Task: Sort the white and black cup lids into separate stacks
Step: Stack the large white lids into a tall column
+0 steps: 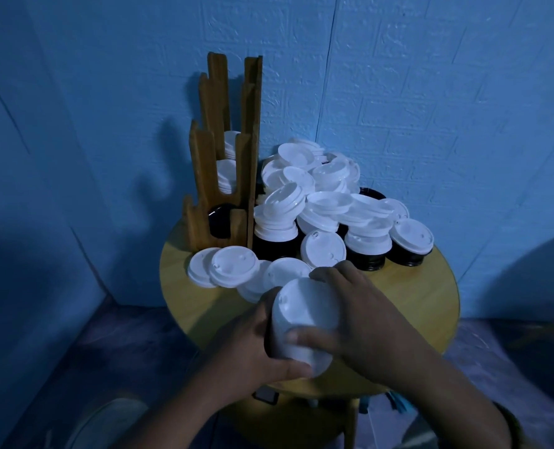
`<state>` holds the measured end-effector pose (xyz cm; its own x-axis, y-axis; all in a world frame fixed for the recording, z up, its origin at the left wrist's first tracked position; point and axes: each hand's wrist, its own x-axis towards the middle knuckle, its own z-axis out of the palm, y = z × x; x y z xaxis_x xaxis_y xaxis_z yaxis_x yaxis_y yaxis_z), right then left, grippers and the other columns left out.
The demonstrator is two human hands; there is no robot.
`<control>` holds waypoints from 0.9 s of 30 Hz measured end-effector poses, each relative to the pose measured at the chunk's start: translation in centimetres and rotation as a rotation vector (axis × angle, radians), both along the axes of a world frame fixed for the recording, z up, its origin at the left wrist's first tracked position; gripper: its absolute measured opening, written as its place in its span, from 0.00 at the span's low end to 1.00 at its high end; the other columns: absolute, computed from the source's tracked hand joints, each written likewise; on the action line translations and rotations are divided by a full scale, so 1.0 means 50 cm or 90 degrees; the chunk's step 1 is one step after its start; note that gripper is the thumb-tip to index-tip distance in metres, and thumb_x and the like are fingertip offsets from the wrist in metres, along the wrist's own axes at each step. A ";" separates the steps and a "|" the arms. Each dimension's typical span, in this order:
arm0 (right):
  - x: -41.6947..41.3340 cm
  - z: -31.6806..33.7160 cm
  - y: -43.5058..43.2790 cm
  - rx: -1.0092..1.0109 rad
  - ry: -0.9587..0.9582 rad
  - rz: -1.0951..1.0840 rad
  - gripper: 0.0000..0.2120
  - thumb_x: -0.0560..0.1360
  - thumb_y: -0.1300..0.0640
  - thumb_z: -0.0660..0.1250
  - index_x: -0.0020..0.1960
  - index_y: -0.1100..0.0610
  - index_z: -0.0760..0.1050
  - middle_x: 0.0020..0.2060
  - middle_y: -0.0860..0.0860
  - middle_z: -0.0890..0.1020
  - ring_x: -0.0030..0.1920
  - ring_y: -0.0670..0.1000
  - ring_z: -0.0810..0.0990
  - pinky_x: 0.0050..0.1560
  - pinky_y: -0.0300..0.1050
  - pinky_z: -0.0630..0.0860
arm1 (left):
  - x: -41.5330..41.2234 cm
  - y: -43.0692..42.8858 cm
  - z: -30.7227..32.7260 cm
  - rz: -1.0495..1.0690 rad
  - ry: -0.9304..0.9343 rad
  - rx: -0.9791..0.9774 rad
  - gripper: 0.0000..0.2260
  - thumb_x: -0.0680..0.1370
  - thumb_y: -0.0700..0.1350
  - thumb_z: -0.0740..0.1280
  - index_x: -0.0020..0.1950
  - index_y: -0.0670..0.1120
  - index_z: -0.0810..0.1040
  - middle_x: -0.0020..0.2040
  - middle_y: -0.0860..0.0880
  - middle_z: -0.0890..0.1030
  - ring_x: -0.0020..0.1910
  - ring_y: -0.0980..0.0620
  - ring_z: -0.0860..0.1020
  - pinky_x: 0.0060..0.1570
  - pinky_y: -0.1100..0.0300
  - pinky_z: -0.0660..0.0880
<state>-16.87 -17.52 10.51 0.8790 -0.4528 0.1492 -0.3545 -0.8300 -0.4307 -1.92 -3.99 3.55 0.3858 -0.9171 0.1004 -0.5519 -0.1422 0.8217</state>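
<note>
Two hands grip a nested stack of white cup lids (304,319) at lower centre, over the near edge of a round wooden table (414,296). The left hand (253,348) curls round its left side; the right hand (369,315) wraps its right, thumb across the front. Thin plastic: probably light, slick, easily dented. Squeezing the rims evenly seems safest.

A round yellow table (414,303) is seen. At its far left edge a tall wooden rack (204,176) is placed upright. Beside it, along the far edge, a heap of white lids (317,189) is piled over short stacks of black lids (364,260). Some loose white lids (233,265) are laid flat near the left edge.
</note>
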 end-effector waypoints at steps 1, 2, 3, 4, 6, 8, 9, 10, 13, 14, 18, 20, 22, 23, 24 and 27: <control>0.001 0.004 -0.020 0.135 -0.044 0.009 0.39 0.65 0.22 0.58 0.67 0.45 0.70 0.58 0.39 0.73 0.59 0.41 0.73 0.57 0.41 0.72 | 0.004 0.001 0.000 -0.005 0.004 0.002 0.44 0.62 0.65 0.81 0.70 0.76 0.60 0.65 0.71 0.75 0.64 0.67 0.74 0.62 0.52 0.77; 0.004 0.002 -0.045 0.242 -0.097 0.004 0.36 0.69 0.24 0.59 0.68 0.45 0.71 0.60 0.39 0.75 0.62 0.40 0.73 0.58 0.40 0.72 | 0.009 0.002 0.000 -0.009 0.010 0.004 0.44 0.62 0.65 0.81 0.70 0.76 0.60 0.66 0.70 0.75 0.66 0.66 0.73 0.65 0.51 0.76; 0.010 -0.004 -0.072 0.273 -0.140 -0.011 0.31 0.74 0.28 0.59 0.69 0.46 0.72 0.63 0.39 0.76 0.64 0.40 0.73 0.59 0.41 0.72 | 0.014 0.003 0.000 -0.012 0.017 0.005 0.44 0.62 0.64 0.82 0.70 0.77 0.59 0.67 0.71 0.73 0.68 0.66 0.72 0.67 0.50 0.74; 0.020 -0.014 -0.097 0.220 -0.149 -0.027 0.27 0.77 0.33 0.60 0.70 0.46 0.71 0.64 0.39 0.75 0.66 0.42 0.72 0.61 0.43 0.71 | 0.018 0.005 0.001 -0.017 0.023 0.008 0.45 0.62 0.63 0.82 0.70 0.78 0.58 0.68 0.72 0.72 0.69 0.67 0.71 0.69 0.50 0.73; 0.046 -0.036 -0.131 0.103 -0.089 -0.018 0.22 0.79 0.42 0.65 0.71 0.46 0.69 0.65 0.39 0.72 0.69 0.47 0.68 0.65 0.50 0.69 | 0.026 0.010 0.001 -0.027 0.028 0.019 0.45 0.62 0.62 0.83 0.70 0.78 0.58 0.69 0.72 0.71 0.70 0.67 0.70 0.71 0.50 0.71; 0.072 -0.053 -0.148 0.085 -0.010 0.046 0.27 0.77 0.44 0.69 0.73 0.45 0.67 0.69 0.41 0.70 0.73 0.48 0.64 0.71 0.58 0.64 | 0.036 0.014 0.001 -0.032 0.026 0.022 0.46 0.62 0.62 0.83 0.71 0.77 0.58 0.69 0.71 0.71 0.71 0.66 0.70 0.71 0.49 0.71; 0.083 -0.054 -0.150 0.078 0.024 0.072 0.30 0.75 0.44 0.70 0.74 0.44 0.66 0.71 0.41 0.69 0.74 0.48 0.61 0.72 0.60 0.61 | 0.039 0.015 0.002 -0.032 0.026 0.020 0.46 0.62 0.62 0.83 0.72 0.76 0.58 0.70 0.71 0.71 0.71 0.65 0.70 0.71 0.49 0.71; 0.093 -0.053 -0.151 0.066 0.048 0.084 0.32 0.75 0.44 0.71 0.75 0.44 0.64 0.72 0.41 0.67 0.76 0.46 0.58 0.74 0.59 0.58 | 0.042 0.016 0.003 -0.031 0.028 0.018 0.47 0.62 0.62 0.83 0.72 0.75 0.58 0.70 0.70 0.71 0.71 0.65 0.70 0.71 0.49 0.71; 0.116 -0.049 -0.147 0.025 0.090 0.099 0.37 0.72 0.40 0.71 0.77 0.45 0.62 0.74 0.42 0.66 0.77 0.46 0.55 0.74 0.55 0.55 | 0.044 0.017 0.002 -0.027 0.025 0.016 0.47 0.62 0.62 0.83 0.73 0.74 0.59 0.70 0.69 0.72 0.71 0.64 0.70 0.71 0.49 0.71; 0.120 -0.050 -0.147 0.026 0.094 0.100 0.39 0.69 0.38 0.69 0.77 0.46 0.63 0.74 0.44 0.67 0.76 0.47 0.57 0.74 0.55 0.56 | 0.044 0.018 0.001 -0.026 0.022 0.017 0.47 0.62 0.62 0.83 0.73 0.74 0.59 0.70 0.69 0.72 0.71 0.64 0.70 0.70 0.49 0.71; 0.105 -0.047 -0.147 0.079 -0.010 0.064 0.36 0.69 0.37 0.73 0.73 0.46 0.68 0.70 0.44 0.72 0.71 0.49 0.66 0.71 0.56 0.65 | 0.046 0.018 -0.002 -0.028 0.018 0.016 0.46 0.62 0.61 0.84 0.72 0.74 0.60 0.69 0.69 0.73 0.71 0.64 0.71 0.70 0.49 0.72; 0.075 -0.020 -0.135 0.132 -0.126 0.028 0.34 0.68 0.35 0.74 0.70 0.43 0.69 0.66 0.40 0.73 0.67 0.42 0.70 0.66 0.44 0.69 | 0.045 0.018 -0.002 -0.023 0.013 0.014 0.46 0.62 0.62 0.83 0.71 0.76 0.60 0.69 0.70 0.72 0.70 0.65 0.71 0.70 0.50 0.72; 0.040 0.013 -0.117 0.200 -0.194 0.041 0.31 0.66 0.36 0.73 0.67 0.39 0.70 0.62 0.35 0.74 0.65 0.37 0.71 0.62 0.36 0.68 | 0.041 0.014 -0.002 -0.017 0.010 0.013 0.45 0.62 0.62 0.83 0.70 0.77 0.59 0.68 0.72 0.72 0.69 0.66 0.71 0.69 0.51 0.73; 0.023 0.027 -0.106 0.223 -0.184 0.069 0.31 0.66 0.36 0.74 0.67 0.38 0.70 0.61 0.34 0.74 0.64 0.37 0.72 0.61 0.35 0.69 | 0.038 0.010 -0.002 -0.015 0.007 0.013 0.45 0.62 0.62 0.83 0.70 0.77 0.59 0.68 0.72 0.73 0.68 0.67 0.71 0.68 0.51 0.74; 0.012 0.037 -0.093 0.222 -0.144 0.104 0.31 0.67 0.37 0.75 0.68 0.37 0.69 0.61 0.35 0.73 0.64 0.37 0.72 0.62 0.36 0.69 | 0.036 0.006 -0.002 -0.015 0.004 0.012 0.45 0.62 0.63 0.82 0.70 0.77 0.58 0.67 0.71 0.73 0.68 0.66 0.72 0.67 0.51 0.75; 0.001 0.038 -0.063 0.111 0.003 0.162 0.37 0.67 0.37 0.76 0.72 0.38 0.65 0.61 0.35 0.67 0.65 0.38 0.67 0.63 0.39 0.70 | 0.027 -0.006 -0.003 -0.019 0.001 0.006 0.45 0.62 0.64 0.82 0.71 0.77 0.58 0.66 0.70 0.75 0.66 0.66 0.73 0.64 0.51 0.76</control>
<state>-16.81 -20.64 12.41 0.9679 -0.2364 0.0849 -0.1467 -0.8064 -0.5729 -0.58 -4.31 3.41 0.3581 -0.9291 0.0920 -0.5553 -0.1327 0.8210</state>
